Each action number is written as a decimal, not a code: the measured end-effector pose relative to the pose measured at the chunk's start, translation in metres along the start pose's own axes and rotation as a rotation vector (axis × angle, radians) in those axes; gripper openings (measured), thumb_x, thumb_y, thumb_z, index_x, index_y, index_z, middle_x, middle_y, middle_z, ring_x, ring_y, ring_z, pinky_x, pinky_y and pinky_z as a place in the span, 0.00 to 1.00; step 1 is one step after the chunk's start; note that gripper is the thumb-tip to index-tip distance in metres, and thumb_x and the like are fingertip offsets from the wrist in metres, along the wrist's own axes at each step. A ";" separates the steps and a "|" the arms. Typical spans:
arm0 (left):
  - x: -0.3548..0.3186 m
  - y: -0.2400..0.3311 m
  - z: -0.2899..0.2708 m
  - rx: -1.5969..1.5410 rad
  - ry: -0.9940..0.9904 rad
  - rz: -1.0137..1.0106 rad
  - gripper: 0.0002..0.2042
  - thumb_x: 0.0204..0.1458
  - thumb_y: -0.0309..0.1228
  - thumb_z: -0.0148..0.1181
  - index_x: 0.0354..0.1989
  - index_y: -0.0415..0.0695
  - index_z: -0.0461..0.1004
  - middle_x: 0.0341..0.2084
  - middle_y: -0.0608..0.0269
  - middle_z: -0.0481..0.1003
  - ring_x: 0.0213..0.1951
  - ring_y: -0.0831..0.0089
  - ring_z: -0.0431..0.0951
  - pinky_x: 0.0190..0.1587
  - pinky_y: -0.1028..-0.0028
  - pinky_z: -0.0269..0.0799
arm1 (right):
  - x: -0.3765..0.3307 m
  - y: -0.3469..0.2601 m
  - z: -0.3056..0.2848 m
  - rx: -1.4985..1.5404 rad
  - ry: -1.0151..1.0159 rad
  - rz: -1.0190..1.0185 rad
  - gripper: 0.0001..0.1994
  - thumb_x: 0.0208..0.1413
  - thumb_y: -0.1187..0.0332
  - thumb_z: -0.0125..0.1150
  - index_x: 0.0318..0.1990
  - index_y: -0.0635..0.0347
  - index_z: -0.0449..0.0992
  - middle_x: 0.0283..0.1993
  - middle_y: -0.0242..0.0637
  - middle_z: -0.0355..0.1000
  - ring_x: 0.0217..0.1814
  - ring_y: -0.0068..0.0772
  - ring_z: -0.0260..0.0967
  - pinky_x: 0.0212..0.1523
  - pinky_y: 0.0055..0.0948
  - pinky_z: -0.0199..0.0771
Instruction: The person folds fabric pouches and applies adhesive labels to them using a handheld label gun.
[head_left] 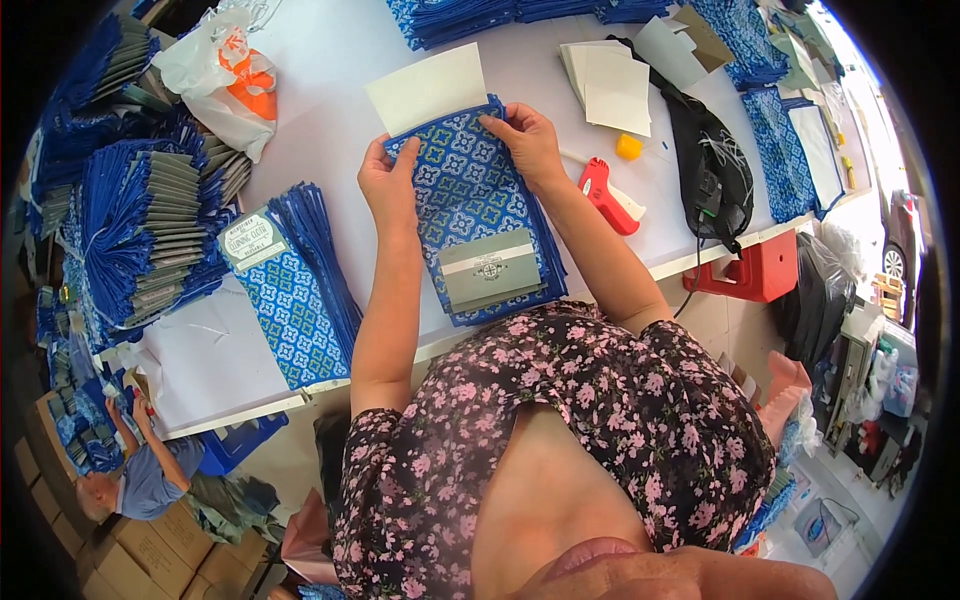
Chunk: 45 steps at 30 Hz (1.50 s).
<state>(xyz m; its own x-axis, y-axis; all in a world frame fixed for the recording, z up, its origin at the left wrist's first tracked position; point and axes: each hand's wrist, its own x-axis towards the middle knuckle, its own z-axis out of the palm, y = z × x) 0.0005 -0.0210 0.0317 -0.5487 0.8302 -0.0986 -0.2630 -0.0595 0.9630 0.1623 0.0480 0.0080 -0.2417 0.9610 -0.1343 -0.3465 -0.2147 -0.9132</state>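
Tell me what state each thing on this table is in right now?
Blue patterned pouch: lying flat, gripped at its top corners by left hand and right hand.
Cream card: sticking partway out of the pouch's top.
Red tagging gun: lying unused beside the right wrist.
Finished pouch stack: lying flat, label on top.
Blank cards: stacked loosely.

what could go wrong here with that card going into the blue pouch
The white card sticks out of the blue patterned pouch at a slight tilt; pushed further it might catch and crease. The left hand and right hand pinch only the top corners, so the pouch could slide on the stack of pouches beneath. The red tool lies close by the right forearm and could get knocked.
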 end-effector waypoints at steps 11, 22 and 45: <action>-0.002 0.008 0.000 0.074 -0.019 0.087 0.10 0.49 0.21 0.61 0.41 0.34 0.74 0.27 0.64 0.76 0.28 0.84 0.72 0.32 0.83 0.66 | -0.004 -0.003 0.006 0.012 0.023 -0.043 0.06 0.50 0.73 0.64 0.34 0.63 0.74 0.30 0.33 0.75 0.28 0.16 0.70 0.30 0.15 0.72; -0.001 0.009 0.003 0.054 0.002 0.113 0.11 0.47 0.19 0.61 0.41 0.34 0.74 0.29 0.62 0.77 0.30 0.83 0.73 0.34 0.83 0.67 | 0.005 0.005 0.002 -0.017 -0.008 -0.116 0.07 0.51 0.74 0.63 0.36 0.63 0.72 0.30 0.32 0.74 0.29 0.15 0.70 0.30 0.13 0.71; 0.004 0.003 -0.013 -0.016 -0.077 0.090 0.11 0.47 0.17 0.59 0.41 0.38 0.75 0.27 0.64 0.77 0.28 0.84 0.74 0.32 0.84 0.67 | 0.011 -0.024 -0.010 -0.140 -0.359 -0.038 0.12 0.53 0.78 0.53 0.46 0.59 0.72 0.39 0.31 0.73 0.40 0.18 0.68 0.43 0.17 0.67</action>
<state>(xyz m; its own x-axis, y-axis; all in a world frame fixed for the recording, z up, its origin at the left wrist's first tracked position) -0.0131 -0.0248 0.0312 -0.5085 0.8610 0.0083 -0.2284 -0.1441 0.9628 0.1770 0.0653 0.0242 -0.5416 0.8404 0.0214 -0.2403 -0.1304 -0.9619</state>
